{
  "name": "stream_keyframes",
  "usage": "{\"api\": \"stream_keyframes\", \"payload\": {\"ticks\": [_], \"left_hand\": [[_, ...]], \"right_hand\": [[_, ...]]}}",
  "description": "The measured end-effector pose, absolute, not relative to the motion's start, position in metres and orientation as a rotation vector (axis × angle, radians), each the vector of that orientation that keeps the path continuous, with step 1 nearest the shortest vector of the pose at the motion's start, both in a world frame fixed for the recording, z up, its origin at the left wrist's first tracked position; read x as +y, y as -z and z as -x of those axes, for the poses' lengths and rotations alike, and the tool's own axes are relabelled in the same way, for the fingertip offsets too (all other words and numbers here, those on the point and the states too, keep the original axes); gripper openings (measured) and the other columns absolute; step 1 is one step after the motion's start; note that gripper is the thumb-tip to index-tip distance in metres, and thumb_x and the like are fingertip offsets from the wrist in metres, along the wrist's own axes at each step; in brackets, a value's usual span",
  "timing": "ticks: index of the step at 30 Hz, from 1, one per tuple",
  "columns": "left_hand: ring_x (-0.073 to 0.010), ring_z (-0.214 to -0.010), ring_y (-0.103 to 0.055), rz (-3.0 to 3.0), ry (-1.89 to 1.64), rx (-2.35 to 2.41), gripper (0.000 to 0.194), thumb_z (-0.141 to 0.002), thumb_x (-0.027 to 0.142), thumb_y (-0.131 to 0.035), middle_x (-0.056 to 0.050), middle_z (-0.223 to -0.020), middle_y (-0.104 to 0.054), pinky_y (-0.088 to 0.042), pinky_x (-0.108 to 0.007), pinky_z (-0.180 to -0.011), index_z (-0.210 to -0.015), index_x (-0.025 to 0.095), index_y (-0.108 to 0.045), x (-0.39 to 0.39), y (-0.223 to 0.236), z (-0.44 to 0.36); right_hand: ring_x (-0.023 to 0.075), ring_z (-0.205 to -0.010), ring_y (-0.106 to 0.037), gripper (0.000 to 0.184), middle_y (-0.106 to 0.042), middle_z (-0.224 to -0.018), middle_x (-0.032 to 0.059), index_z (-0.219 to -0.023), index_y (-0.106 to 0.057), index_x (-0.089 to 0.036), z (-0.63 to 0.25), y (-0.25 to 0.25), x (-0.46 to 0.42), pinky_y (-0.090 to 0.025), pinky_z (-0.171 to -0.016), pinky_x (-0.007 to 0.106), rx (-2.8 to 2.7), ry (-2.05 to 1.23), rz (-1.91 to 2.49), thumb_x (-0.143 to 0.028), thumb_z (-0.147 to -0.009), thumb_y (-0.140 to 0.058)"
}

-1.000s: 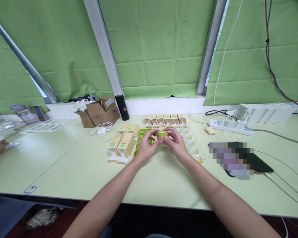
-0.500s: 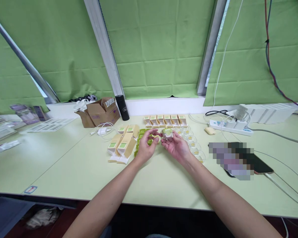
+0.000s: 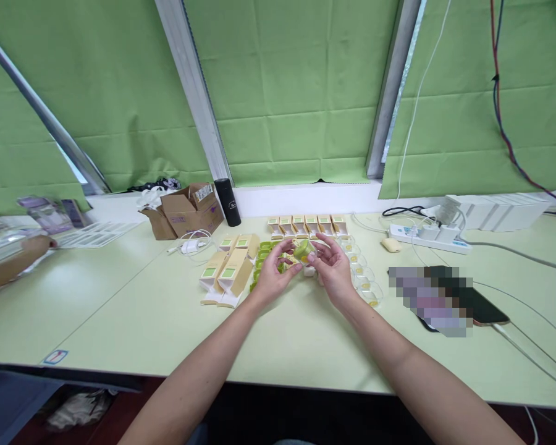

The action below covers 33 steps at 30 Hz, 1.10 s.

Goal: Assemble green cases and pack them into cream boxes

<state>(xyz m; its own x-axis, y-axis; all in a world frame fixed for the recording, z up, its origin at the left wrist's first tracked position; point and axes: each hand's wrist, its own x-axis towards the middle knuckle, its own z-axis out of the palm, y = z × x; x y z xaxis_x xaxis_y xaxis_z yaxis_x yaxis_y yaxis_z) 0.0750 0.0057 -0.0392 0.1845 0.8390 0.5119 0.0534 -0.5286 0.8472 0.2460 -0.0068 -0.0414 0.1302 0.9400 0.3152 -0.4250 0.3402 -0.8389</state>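
A small green piece with a clear plastic cover [image 3: 302,250] is held up between my two hands above the table. My left hand [image 3: 273,272] has its thumb and fingertips on its left side. On the other side, my right hand [image 3: 336,269] grips it between thumb and fingers. Just below it a small white item [image 3: 309,271] shows, its kind unclear. Rows of green plastic pieces [image 3: 254,278] lie beside my left hand, partly hidden by it. Clear plastic covers with yellow spots [image 3: 364,272] are lined up right of my right hand.
Open cream cartons [image 3: 231,275] stand at left, and a row of smaller ones [image 3: 311,225] at the back. Behind are a brown cardboard box [image 3: 192,213] and black bottle [image 3: 228,203]. A power strip [image 3: 429,240] and phone [image 3: 482,303] lie right. Another person's hand [image 3: 36,247] reaches in far left.
My right hand has turned from palm up to gripping the piece from the side, with its fingers raised. The piece is now tilted. Another person's arm has appeared at the far left.
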Motion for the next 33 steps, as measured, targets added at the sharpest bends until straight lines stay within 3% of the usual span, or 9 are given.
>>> {"api": "stream_keyframes", "payload": {"ticks": [4, 12, 16, 21, 26, 33], "left_hand": [[-0.0300, -0.131, -0.060, -1.769, -1.414, 0.840, 0.071, -0.081, 0.044, -0.088, -0.015, -0.143, -0.063, -0.053, -0.038, -0.102, -0.143, 0.023, -0.060, 0.004, 0.037, -0.077], [-0.0307, -0.119, -0.063, -1.972, -1.406, 0.972, 0.050, -0.079, 0.037, -0.089, -0.012, -0.129, -0.069, -0.050, -0.045, -0.104, -0.124, 0.024, -0.073, 0.006, 0.032, -0.068], [-0.0331, -0.119, -0.057, -2.271, -1.295, 0.999, 0.047, -0.079, 0.036, -0.088, -0.011, -0.120, -0.072, -0.047, -0.049, -0.103, -0.123, 0.025, -0.073, 0.004, 0.028, -0.060], [-0.0329, -0.110, -0.055, -2.627, -0.914, 1.011, 0.050, -0.076, 0.040, -0.089, -0.010, -0.112, -0.073, -0.045, -0.049, -0.096, -0.121, 0.024, -0.073, 0.000, 0.024, -0.057], [-0.0320, -0.106, -0.055, -2.733, -0.693, 1.005, 0.046, -0.076, 0.040, -0.089, -0.008, -0.107, -0.074, -0.040, -0.046, -0.093, -0.116, 0.023, -0.074, -0.006, 0.021, -0.062], [-0.0315, -0.104, -0.055, -2.748, -0.646, 1.026, 0.045, -0.074, 0.037, -0.090, -0.007, -0.103, -0.074, -0.038, -0.044, -0.092, -0.114, 0.024, -0.074, -0.005, 0.023, -0.062]], "right_hand": [[0.0295, -0.123, -0.066, 0.071, -0.072, -0.125, 0.0101, -0.134, -0.062, -0.029, -0.241, 0.039, -0.011, -0.061, -0.088, 0.040, -1.108, -0.980, 0.674, -0.027, -0.069, -0.091], [0.0293, -0.125, -0.064, 0.060, -0.072, -0.128, 0.0108, -0.133, -0.060, -0.029, -0.244, 0.035, -0.018, -0.057, -0.084, 0.037, -1.244, -0.906, 0.610, -0.023, -0.077, -0.080], [0.0264, -0.115, -0.065, 0.044, -0.072, -0.118, 0.0091, -0.125, -0.063, -0.026, -0.253, 0.032, -0.015, -0.057, -0.078, 0.035, -1.159, -0.800, 0.685, -0.022, -0.082, -0.068], [0.0225, -0.092, -0.064, 0.029, -0.071, -0.095, 0.0047, -0.111, -0.064, -0.025, -0.260, 0.034, -0.006, -0.052, -0.065, 0.031, -1.034, -0.693, 0.805, -0.023, -0.082, -0.064], [0.0213, -0.084, -0.061, 0.028, -0.070, -0.091, 0.0041, -0.109, -0.065, -0.024, -0.260, 0.035, -0.005, -0.049, -0.060, 0.030, -1.026, -0.699, 0.825, -0.024, -0.082, -0.064], [0.0199, -0.081, -0.062, 0.026, -0.070, -0.089, 0.0034, -0.107, -0.065, -0.023, -0.257, 0.036, -0.004, -0.049, -0.059, 0.029, -1.028, -0.723, 0.830, -0.024, -0.080, -0.065]]}}
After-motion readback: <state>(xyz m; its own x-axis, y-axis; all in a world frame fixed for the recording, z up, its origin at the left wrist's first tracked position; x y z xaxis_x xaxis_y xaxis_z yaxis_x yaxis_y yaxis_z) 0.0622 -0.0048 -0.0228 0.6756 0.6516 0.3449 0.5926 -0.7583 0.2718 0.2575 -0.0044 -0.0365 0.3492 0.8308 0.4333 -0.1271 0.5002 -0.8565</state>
